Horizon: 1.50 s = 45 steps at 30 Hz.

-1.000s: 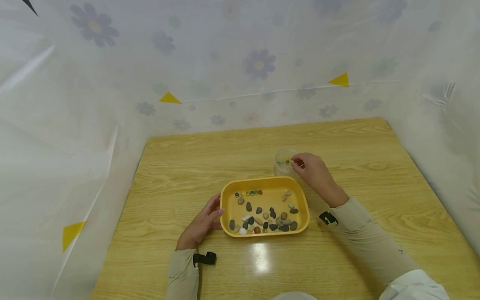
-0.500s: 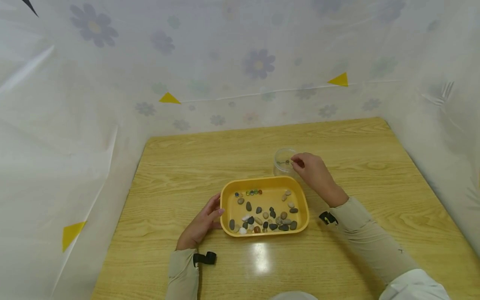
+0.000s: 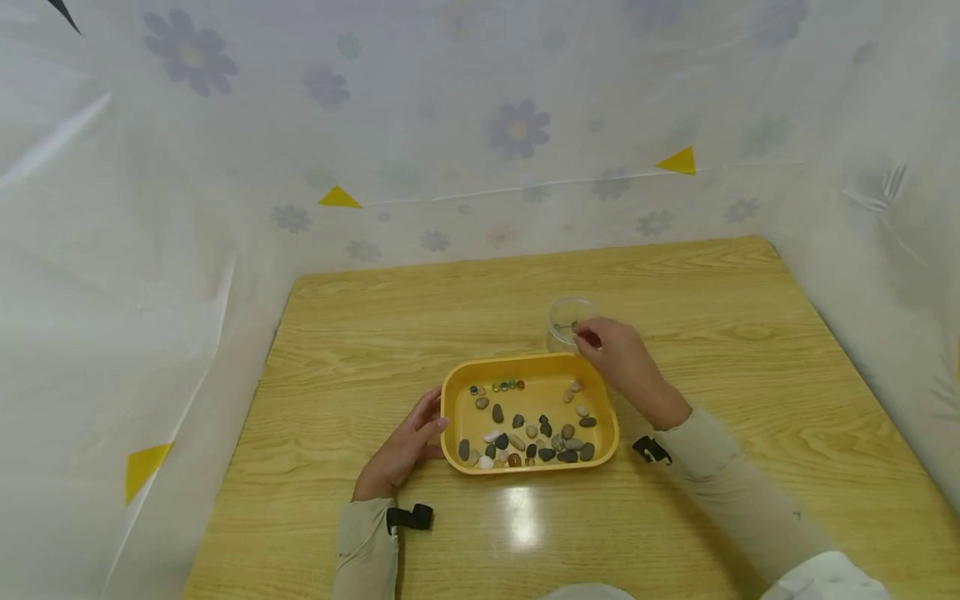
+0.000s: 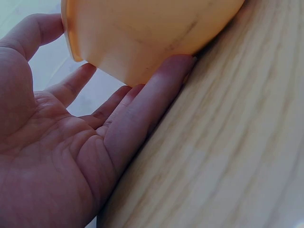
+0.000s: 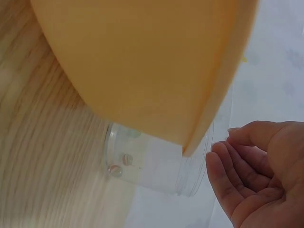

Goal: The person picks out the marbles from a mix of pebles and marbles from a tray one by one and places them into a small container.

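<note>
My left hand point(image 3: 401, 450) rests against the left end of the yellow tray point(image 3: 450, 367); its fairly straight fingers touch the outer wall in the left wrist view, one lying low along the table. Inside the tray lie several dark and pale pebbles point(image 3: 547, 454) and a row of glass marbles point(image 3: 512, 384). My right hand point(image 3: 618, 354) hovers beside a clear round jar point(image 3: 556, 337), over the tray's far right corner. Its fingers are loosely bent, with nothing visible between thumb and fingertips in the right wrist view. A few marbles point(image 5: 115, 171) sit in the jar's bottom.
The wood-grain table point(image 3: 360, 325) holds the tray near its middle, with the jar just behind it. Pale flowered sheeting point(image 3: 420, 125) encloses the back and sides. A white round object point(image 3: 588, 592) shows at the bottom edge.
My right hand has drawn back slightly from over the jar towards the tray. The left hand, the tray and the jar have stayed in place.
</note>
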Each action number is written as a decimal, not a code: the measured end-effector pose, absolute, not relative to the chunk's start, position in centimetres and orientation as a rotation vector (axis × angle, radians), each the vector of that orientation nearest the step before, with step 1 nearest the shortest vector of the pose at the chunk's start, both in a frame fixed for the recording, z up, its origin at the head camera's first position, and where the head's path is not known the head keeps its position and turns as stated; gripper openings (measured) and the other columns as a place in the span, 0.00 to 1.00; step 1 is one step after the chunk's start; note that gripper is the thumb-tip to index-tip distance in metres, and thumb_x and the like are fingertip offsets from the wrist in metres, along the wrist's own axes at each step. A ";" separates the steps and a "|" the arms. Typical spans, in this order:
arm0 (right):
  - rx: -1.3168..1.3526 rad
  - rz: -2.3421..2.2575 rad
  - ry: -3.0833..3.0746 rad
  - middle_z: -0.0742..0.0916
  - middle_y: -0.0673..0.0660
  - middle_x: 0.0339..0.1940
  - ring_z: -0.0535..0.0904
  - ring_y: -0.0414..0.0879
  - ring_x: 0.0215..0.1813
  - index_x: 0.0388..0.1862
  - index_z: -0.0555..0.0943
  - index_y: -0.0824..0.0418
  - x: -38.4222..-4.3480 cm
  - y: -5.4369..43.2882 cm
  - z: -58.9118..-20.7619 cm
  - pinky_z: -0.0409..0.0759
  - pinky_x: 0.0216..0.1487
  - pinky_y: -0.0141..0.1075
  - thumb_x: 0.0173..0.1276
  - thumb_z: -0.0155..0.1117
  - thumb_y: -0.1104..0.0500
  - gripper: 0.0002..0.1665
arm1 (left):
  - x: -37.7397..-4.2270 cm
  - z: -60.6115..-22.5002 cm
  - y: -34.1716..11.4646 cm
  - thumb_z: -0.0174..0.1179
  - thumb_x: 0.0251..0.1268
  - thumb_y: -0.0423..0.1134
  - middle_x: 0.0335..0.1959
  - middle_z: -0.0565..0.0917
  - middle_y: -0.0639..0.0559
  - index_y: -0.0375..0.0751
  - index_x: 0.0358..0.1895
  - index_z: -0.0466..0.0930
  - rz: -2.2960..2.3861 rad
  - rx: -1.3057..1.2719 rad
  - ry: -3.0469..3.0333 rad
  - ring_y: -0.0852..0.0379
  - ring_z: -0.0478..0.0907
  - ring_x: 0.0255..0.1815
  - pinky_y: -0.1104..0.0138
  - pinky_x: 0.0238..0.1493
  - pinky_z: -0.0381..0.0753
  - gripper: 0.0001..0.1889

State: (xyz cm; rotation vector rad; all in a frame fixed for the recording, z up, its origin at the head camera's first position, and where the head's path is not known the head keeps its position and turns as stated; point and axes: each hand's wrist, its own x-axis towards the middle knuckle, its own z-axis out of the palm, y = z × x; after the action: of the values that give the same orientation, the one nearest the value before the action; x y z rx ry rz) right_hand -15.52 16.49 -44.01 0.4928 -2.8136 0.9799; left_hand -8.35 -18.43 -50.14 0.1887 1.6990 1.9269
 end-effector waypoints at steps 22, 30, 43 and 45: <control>0.673 0.973 -2.945 0.84 0.54 0.34 0.78 0.44 0.36 0.40 0.83 0.66 -13.3 12.2 -45.9 0.80 0.37 0.39 0.63 0.63 0.61 0.10 | -8.3 -50.0 -18.4 0.46 0.73 0.38 0.70 0.57 0.45 0.58 0.72 0.51 1.926 0.168 1.711 0.41 0.68 0.60 0.50 0.46 0.78 0.28; 0.690 0.912 -2.986 0.82 0.52 0.29 0.74 0.43 0.30 0.36 0.82 0.63 -13.0 11.0 -46.5 0.76 0.34 0.38 0.62 0.65 0.61 0.06 | -8.2 -49.9 -18.4 0.45 0.73 0.39 0.70 0.56 0.46 0.58 0.72 0.51 1.916 0.160 1.712 0.41 0.67 0.59 0.50 0.47 0.78 0.27; 0.697 0.854 -3.065 0.81 0.50 0.28 0.70 0.41 0.28 0.34 0.83 0.60 -13.4 9.2 -47.4 0.72 0.30 0.34 0.62 0.64 0.61 0.04 | -8.2 -50.0 -18.4 0.47 0.73 0.39 0.70 0.56 0.47 0.58 0.72 0.51 1.926 0.160 1.709 0.41 0.68 0.60 0.50 0.47 0.78 0.28; 0.701 0.859 -3.070 0.81 0.50 0.28 0.69 0.41 0.28 0.34 0.83 0.61 -13.5 9.1 -47.4 0.72 0.30 0.34 0.62 0.63 0.62 0.04 | -8.2 -50.2 -18.5 0.47 0.73 0.39 0.70 0.57 0.46 0.58 0.72 0.51 1.931 0.164 1.707 0.41 0.68 0.59 0.50 0.46 0.78 0.28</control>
State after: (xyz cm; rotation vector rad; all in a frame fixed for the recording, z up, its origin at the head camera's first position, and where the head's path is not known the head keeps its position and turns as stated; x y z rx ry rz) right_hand -13.49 9.07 -47.45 0.7012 -3.0698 0.8594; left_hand -8.25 -18.46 -50.16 0.1638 1.7075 1.9305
